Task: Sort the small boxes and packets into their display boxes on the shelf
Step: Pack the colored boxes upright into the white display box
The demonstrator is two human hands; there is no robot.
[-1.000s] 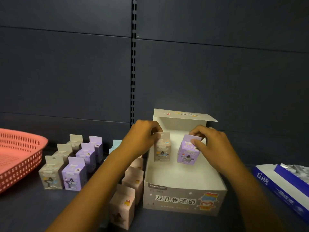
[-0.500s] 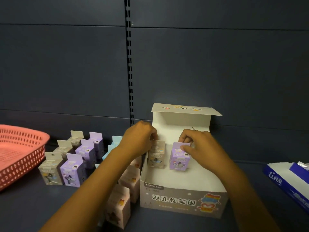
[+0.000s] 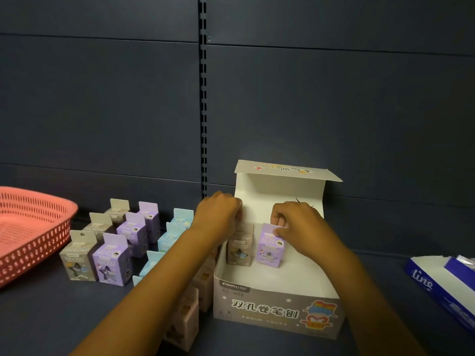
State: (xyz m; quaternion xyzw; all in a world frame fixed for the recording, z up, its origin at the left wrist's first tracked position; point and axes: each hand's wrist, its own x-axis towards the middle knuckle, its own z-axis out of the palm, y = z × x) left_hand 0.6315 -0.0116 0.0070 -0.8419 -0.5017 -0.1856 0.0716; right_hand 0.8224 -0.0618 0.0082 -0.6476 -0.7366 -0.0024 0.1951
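Observation:
An open grey-and-white display box (image 3: 277, 312) stands on the dark shelf, lid flap up at the back. Inside it, at the back left, stand a grey small box (image 3: 239, 250) and a purple small box (image 3: 270, 250) side by side. My left hand (image 3: 218, 214) grips the top tab of the grey box. My right hand (image 3: 298, 222) pinches the top tab of the purple one. Left of the display box stand rows of grey (image 3: 77, 260), purple (image 3: 110, 260), blue (image 3: 171, 237) and pink small boxes (image 3: 185, 322), partly hidden by my left forearm.
A pink perforated basket (image 3: 33, 227) sits at the far left of the shelf. A blue-and-white display box (image 3: 444, 286) lies at the right edge. The dark back panel with a slotted upright rises close behind the display box.
Both hands have carried the grey and purple boxes lower and further back into the display box, where they now stand on its floor. The view has shifted slightly.

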